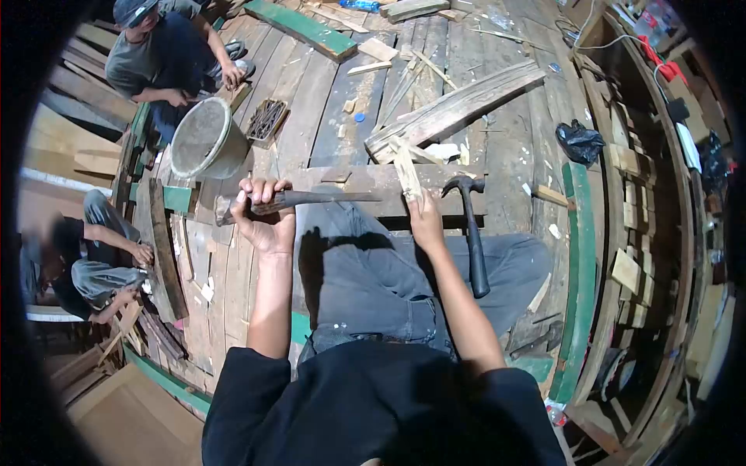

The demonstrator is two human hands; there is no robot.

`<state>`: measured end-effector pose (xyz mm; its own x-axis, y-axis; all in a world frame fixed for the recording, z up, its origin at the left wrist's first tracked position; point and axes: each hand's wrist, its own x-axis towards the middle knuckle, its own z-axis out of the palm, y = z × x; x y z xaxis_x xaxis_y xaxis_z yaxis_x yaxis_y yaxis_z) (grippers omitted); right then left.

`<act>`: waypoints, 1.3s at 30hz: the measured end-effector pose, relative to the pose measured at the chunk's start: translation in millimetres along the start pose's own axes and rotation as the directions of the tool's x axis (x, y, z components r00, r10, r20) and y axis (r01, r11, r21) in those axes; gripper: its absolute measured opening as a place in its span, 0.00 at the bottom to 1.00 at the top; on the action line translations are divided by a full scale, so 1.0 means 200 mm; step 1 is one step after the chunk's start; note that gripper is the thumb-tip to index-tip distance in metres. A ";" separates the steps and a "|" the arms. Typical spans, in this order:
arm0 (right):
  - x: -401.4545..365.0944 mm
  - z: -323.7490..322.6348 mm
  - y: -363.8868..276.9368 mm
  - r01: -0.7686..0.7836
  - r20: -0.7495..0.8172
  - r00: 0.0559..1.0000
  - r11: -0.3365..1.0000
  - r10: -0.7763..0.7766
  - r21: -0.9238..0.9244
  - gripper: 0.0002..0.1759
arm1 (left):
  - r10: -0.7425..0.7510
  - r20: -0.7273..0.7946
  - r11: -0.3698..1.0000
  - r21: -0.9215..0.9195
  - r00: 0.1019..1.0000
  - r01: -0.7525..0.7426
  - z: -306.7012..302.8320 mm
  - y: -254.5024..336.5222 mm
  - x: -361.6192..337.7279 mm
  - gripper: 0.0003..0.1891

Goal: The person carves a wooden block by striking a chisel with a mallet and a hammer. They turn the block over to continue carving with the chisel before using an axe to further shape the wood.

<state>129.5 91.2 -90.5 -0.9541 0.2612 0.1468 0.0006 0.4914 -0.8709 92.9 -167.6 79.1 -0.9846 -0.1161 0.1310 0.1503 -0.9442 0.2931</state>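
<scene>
My left hand (266,217) is wrapped round the handle of a chisel (334,197), whose long dark blade points right across my lap. In my right hand (425,221) is a short, pale, rough piece of wood (406,172), gripped at its lower end and tilted up and away. The chisel's tip is near the wood but apart from it. A claw hammer (472,233) lies just right of my right hand, its head away from me and its dark handle towards my leg. Under both hands is a wooden board (353,180) in front of my crossed legs.
Ahead lies a thick timber (458,109) among chips. A bucket (203,140) and a box of nails (268,122) stand left. Two people, one at upper left (167,58) and one at lower left (97,248), sit working. A green beam (579,279) runs along the right.
</scene>
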 end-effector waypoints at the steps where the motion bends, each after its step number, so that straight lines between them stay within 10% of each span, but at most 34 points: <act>1: 0.03 0.06 0.11 -0.065 0.041 0.997 0.995 0.068 -0.080 0.23 | 0.017 0.016 0.999 0.045 1.000 -0.017 -0.01 0.00 0.00 0.08; 6: 0.12 0.12 0.21 0.182 0.170 0.980 0.792 -0.101 -0.582 0.22 | 0.048 0.138 0.981 0.180 0.989 -0.073 0.00 0.05 -0.01 0.09; 14: 0.23 0.04 0.25 0.308 0.284 0.942 0.801 -0.180 -0.513 0.19 | 0.029 0.204 0.901 0.419 0.978 -0.114 -0.02 -0.02 0.02 0.10; 29: 0.06 0.13 0.12 -0.022 0.125 0.989 0.915 0.079 -0.402 0.23 | -0.083 0.206 0.737 0.671 0.975 -0.079 -0.18 -0.54 0.15 0.12; 36: 0.04 0.17 0.12 -0.086 0.118 0.982 0.902 0.150 -0.423 0.24 | -0.232 0.331 0.139 0.942 0.915 -0.305 -0.14 -0.66 0.22 0.11; 39: 0.02 0.18 0.11 -0.068 0.067 0.992 0.914 0.103 -0.399 0.24 | -0.316 0.269 0.352 0.924 0.910 -0.150 -0.15 -0.67 0.26 0.15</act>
<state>115.0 73.6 -126.0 -0.9668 0.2543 0.0249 0.1848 0.7633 -0.6190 19.0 -56.4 18.5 -0.9192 0.2759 0.2809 0.2839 -0.0300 0.9584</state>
